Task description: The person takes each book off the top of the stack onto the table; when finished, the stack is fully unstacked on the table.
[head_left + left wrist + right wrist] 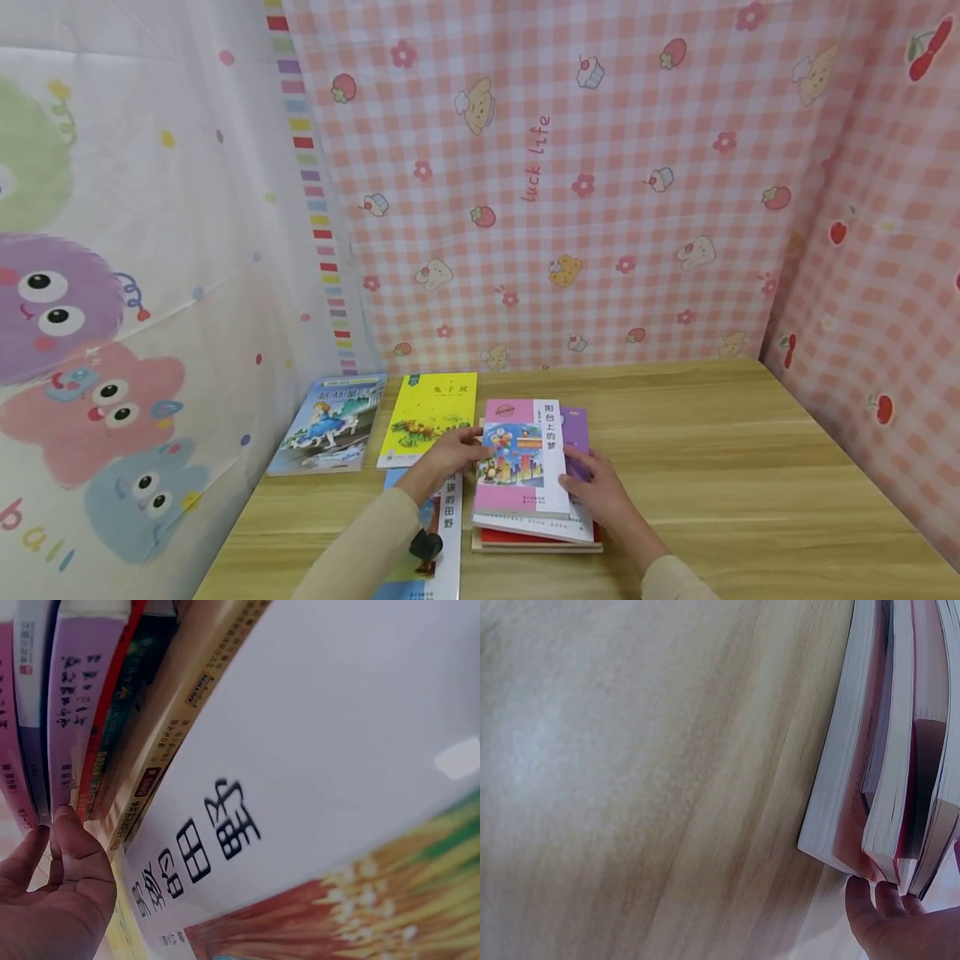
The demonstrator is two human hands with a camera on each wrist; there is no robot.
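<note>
A stack of books lies on the table, topped by a pink and white book [517,454]. My left hand [447,458] is at the stack's left side. In the left wrist view its fingertips [67,817] touch the spines of the upper books, one of them a purple spine [75,697]. On the opposite side is my right hand [600,492], its thumb by the top book's right edge. The right wrist view has its fingertips [860,889] against the corners of the page edges. A purple book [576,429] and a red book [540,537] stick out below the top ones.
Left of the stack lies a blue and white book [452,550], partly under my left forearm. Behind it are a yellow book [435,408] and a blue book with a girl on its cover [330,425]. The wooden table [750,500] meets a pink checked curtain [570,317].
</note>
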